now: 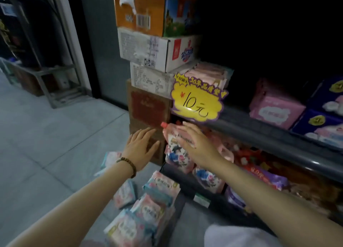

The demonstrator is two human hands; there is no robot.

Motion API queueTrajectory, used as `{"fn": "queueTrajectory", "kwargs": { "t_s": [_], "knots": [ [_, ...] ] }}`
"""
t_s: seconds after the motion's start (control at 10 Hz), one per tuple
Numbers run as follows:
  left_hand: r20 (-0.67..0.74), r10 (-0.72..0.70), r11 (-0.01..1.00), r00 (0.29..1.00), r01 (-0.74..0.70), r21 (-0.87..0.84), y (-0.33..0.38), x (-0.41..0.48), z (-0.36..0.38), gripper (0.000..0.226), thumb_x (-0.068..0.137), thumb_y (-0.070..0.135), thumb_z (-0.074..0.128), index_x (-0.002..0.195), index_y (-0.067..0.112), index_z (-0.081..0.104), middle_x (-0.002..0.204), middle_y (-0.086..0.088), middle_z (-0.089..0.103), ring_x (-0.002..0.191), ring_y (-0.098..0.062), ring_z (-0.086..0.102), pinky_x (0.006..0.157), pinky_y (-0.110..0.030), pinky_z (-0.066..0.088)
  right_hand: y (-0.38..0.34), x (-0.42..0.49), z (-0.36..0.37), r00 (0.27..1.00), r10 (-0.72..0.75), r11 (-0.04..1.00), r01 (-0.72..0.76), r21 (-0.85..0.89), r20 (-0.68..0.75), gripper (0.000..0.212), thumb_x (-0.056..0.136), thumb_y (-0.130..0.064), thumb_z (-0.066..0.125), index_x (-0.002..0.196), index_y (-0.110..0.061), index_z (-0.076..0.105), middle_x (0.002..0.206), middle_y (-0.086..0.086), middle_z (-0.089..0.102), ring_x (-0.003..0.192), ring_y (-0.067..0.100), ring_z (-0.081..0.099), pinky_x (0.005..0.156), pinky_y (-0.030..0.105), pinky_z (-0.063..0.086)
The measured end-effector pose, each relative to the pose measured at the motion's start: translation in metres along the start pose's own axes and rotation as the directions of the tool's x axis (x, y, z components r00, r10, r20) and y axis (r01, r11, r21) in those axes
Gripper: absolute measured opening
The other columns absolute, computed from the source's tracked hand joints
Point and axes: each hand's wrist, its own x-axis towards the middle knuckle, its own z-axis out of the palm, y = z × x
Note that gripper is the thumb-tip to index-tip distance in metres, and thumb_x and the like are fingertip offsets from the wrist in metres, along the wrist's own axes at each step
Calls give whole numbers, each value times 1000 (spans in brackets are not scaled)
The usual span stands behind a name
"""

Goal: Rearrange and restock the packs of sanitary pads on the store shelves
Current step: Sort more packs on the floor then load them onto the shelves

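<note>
Your right hand lies flat against the red-capped pouch; bring your spread, empty left hand from nine o'clock to square it

Two forearms, bare to the frame's lower corners, end in the left hand left of centre and the right hand just right of it. The left wrist wears a bracelet, a single strand of small round beads, dark brown mixed with lighter tan. At the bottom edge, right of centre, shows a soft, blurred patch of white cloth. Which garment it belongs to cannot be told.
</note>
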Motion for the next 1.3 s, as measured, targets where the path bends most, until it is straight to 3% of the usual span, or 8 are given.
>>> {"fn": "queueTrajectory", "kwargs": {
  "t_s": [0.2,0.3,0.4,0.6,0.8,1.0,1.2,1.3],
  "knots": [
    [491,-352,910,797,414,-18,-81,-49,88,57,99,48,34,146,16,31,153,-9,30,138,-28,32,113,-36,25,73,-22,137,856,471,808,-515,286,211,56,95,-35,58,142,-12,39,147,5,39,133,20,41,105,30,36],
    [631,-428,835,646,551,3,-103,-68,118,62,98,48,38,147,11,28,154,-11,27,139,-28,31,113,-36,27,100,-41,187,563,764,366,-781,506,315,83,84,-38,71,147,-9,25,147,10,41,127,26,48,97,37,45],
    [687,-480,764,545,645,23,-119,-83,136,64,98,46,39,147,7,25,149,-8,32,133,-28,39,107,-33,33,115,-72,222,300,778,61,-911,408,553,107,73,-55,75,151,-14,14,152,9,32,131,31,42,90,42,45],
    [847,-499,629,182,748,210,-142,-102,136,82,85,74,30,142,16,40,143,-8,46,127,-29,44,105,-41,37,95,-96,275,129,451,-11,-989,150,883,45,82,-55,62,103,-15,57,94,6,60,78,18,57,76,35,49],
    [828,-515,714,223,645,270,-158,-98,135,102,63,94,35,125,16,56,125,4,57,117,-19,50,100,-36,36,85,-88,285,123,430,58,-992,108,894,28,89,-38,65,105,-17,55,126,16,58,104,29,57,97,42,47],
    [798,-573,699,185,619,358,-210,-66,183,44,99,11,41,139,-7,37,146,-17,38,131,-32,42,102,-31,38,93,-82,268,356,495,90,-929,360,793,53,81,-30,75,126,-13,54,112,10,70,82,20,70,67,33,58],
    [964,-169,558,207,826,-79,-170,-77,134,83,58,79,63,119,27,44,121,1,54,114,-27,56,82,-40,51,99,-49,214,604,497,306,-793,526,622,54,77,-28,76,126,-19,54,115,7,67,104,24,64,95,41,50],
    [899,-53,550,434,764,-337,-121,-78,104,109,30,81,75,121,24,53,118,6,65,111,-17,61,92,-32,51,96,-46,205,666,470,273,-734,622,580,51,77,-44,69,120,-18,61,110,4,70,101,20,64,85,34,50]
  ]
}}
